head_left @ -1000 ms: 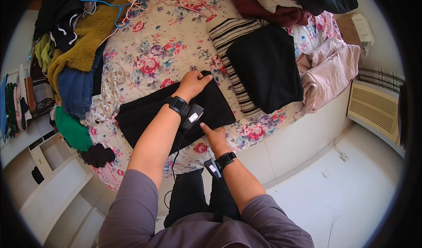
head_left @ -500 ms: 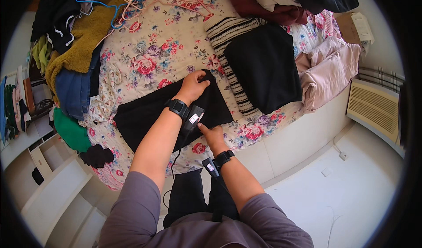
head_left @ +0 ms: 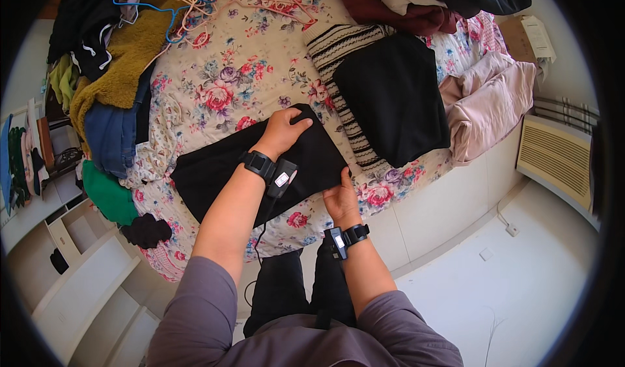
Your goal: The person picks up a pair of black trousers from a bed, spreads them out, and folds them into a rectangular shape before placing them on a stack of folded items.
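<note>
A folded black garment point(head_left: 221, 162) lies flat on the floral bedspread in front of me; its exact kind does not show. My left hand point(head_left: 284, 131) reaches across it, fingers curled and closed on its far right corner. At the near right corner, my right hand point(head_left: 342, 199) pinches the edge, part of its fingers hidden by the cloth. Each wrist wears a black strap with a small black device, and a cable runs down from the left one.
A black folded garment point(head_left: 394, 100) lies on a striped knit point(head_left: 325, 45) to the right, beside pink clothing point(head_left: 491, 110). Hangers point(head_left: 189, 6) and piled clothes, including a mustard fleece point(head_left: 124, 64) and jeans point(head_left: 109, 139), are at the left. The floral bedspread point(head_left: 215, 74) lies beneath.
My right hand has moved right and slightly forward from the garment's near edge to its near right corner, now gripping it. The left hand stays at the far corner.
</note>
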Motion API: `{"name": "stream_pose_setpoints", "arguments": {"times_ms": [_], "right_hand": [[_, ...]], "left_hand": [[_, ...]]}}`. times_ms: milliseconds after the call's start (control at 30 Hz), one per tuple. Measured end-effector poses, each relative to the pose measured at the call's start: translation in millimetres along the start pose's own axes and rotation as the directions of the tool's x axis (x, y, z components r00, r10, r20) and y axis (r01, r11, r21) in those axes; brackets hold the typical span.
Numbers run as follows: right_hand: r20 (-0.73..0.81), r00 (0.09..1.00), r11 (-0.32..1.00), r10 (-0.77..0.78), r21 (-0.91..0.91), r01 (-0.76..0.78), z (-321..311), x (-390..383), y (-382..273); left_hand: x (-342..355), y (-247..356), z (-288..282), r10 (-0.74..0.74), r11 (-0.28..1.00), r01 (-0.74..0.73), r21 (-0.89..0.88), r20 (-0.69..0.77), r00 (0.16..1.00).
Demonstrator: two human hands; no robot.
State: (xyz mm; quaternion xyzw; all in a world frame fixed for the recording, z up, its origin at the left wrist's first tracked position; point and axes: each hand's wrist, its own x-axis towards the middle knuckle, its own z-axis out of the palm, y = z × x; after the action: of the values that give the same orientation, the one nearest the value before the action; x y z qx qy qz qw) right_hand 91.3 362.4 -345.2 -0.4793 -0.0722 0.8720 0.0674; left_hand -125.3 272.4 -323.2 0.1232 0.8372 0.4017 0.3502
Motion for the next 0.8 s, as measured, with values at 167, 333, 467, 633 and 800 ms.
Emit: {"name": "stream_pose_setpoints", "arguments": {"times_ms": [167,333,467,633,800], "right_hand": [[-0.058,0.998,0.999,-0.011,0.043,0.014,-3.2,3.6,0.9],[0.011,0.999,0.991,-0.037,-0.130,0.038,2.1,-6.2,-6.6],[-0.030,0.997,0.967,-0.073,-0.248,0.063,4.5,-0.6,-3.9],[-0.257,0.953,0.740,-0.160,-0.670,-0.057,-2.5,-14.3,-33.6],[0.221,0.810,0.088,-0.543,-0.944,0.317,33.6,-42.6,-47.2]], "left_hand": [[-4.3,-6.9,2.5,-0.034,0.978,0.036,-0.206,0.010,0.999],[6.4,-8.3,2.4,0.050,0.998,-0.050,-0.034,-0.010,0.999],[2.0,-17.9,6.2,0.169,0.985,-0.165,0.041,-0.150,0.974],[-38.3,-1.3,-16.1,0.374,0.926,-0.367,0.091,-0.360,0.855],[-135.7,-0.9,-16.0,0.206,0.971,-0.127,0.204,-0.431,0.879]]}}
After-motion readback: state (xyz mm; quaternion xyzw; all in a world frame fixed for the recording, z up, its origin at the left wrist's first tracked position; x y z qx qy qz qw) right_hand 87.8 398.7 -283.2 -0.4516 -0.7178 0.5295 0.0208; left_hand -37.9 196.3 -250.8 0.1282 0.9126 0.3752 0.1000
